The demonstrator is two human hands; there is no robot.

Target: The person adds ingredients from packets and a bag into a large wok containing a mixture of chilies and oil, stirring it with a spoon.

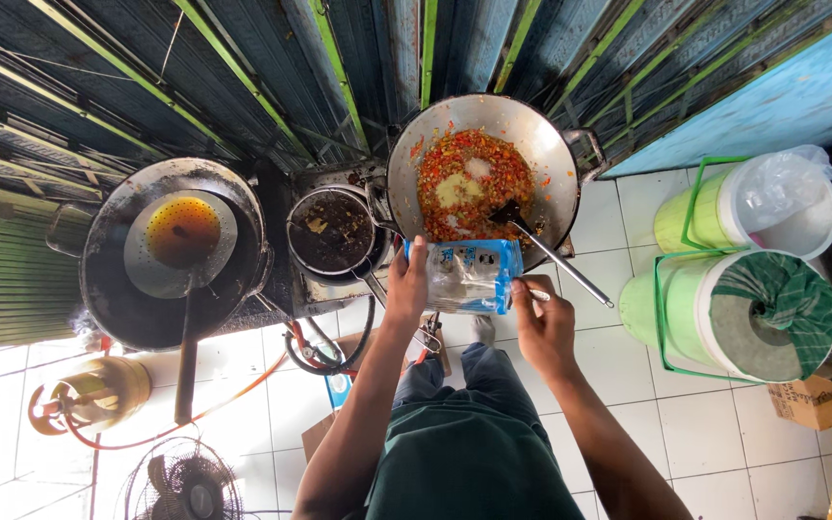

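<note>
My left hand [406, 286] grips the left side of a blue and white plastic packet [466, 275] held just in front of a large metal wok [556, 159]. My right hand [542, 323] pinches the packet's right edge, with a small spoon-like handle between its fingers. The wok holds a chopped red and orange chilli mix [469, 183] with pale white and yellowish heaps on it. A spatula [551, 252] rests in the wok with its handle pointing toward my right hand.
A second dark wok [108, 289] with a perforated skimmer stands at left, and a small dark pot [331, 231] sits between the woks. A gas cylinder [98, 393] with an orange hose and a fan lie on the tiled floor. Two green tubs [753, 260] stand at right.
</note>
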